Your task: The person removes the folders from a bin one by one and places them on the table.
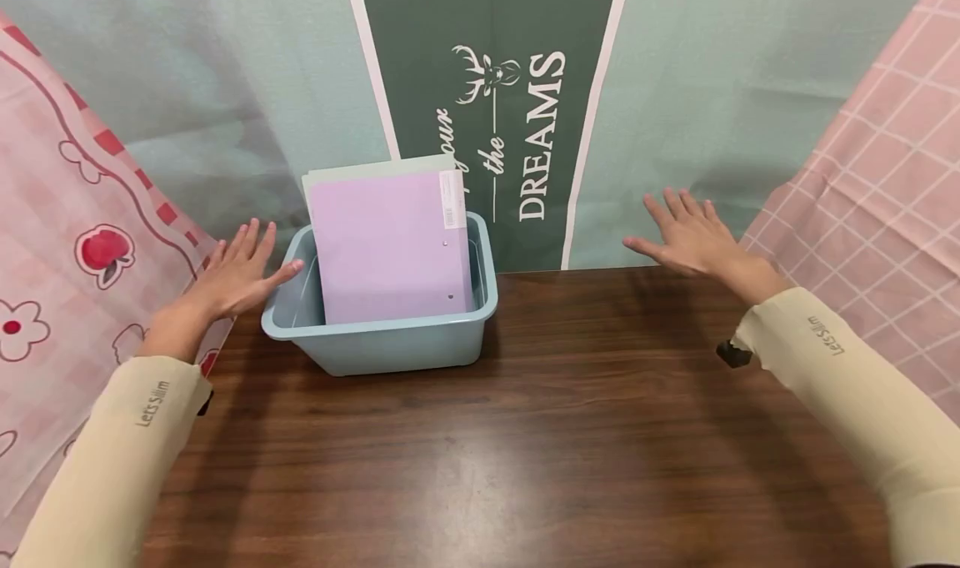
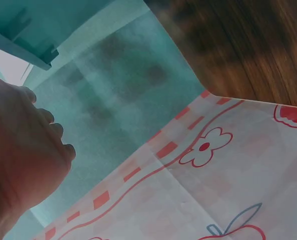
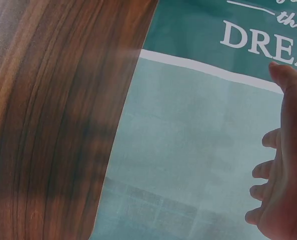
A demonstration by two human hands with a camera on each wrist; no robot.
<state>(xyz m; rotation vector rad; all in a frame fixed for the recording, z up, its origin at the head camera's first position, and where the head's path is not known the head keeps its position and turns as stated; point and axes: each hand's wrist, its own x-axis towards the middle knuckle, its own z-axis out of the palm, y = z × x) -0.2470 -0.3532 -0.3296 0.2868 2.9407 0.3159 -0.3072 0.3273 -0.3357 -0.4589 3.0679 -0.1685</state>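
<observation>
A blue plastic bin (image 1: 405, 347) stands left of centre at the back of the table. Upright in it leans a lilac folder (image 1: 386, 251) with a white label and two small holes on its right side. Behind that, the edge of a pale green sheet or folder (image 1: 382, 168) shows. My left hand (image 1: 240, 276) is spread out beside the bin's left end, its thumb close to the rim; whether they touch I cannot tell. Off to the right, my right hand (image 1: 686, 234) hovers with fingers spread, holding nothing. The bin's floor is hidden.
The brown wooden table (image 1: 465, 451) ends at a green curtain (image 1: 697, 92) with white lettering. A pink fruit-and-flower cloth (image 1: 82, 193) hangs on the left, a pink checked cloth (image 1: 877, 193) on the right. Both forearms wear beige sleeves (image 1: 840, 384).
</observation>
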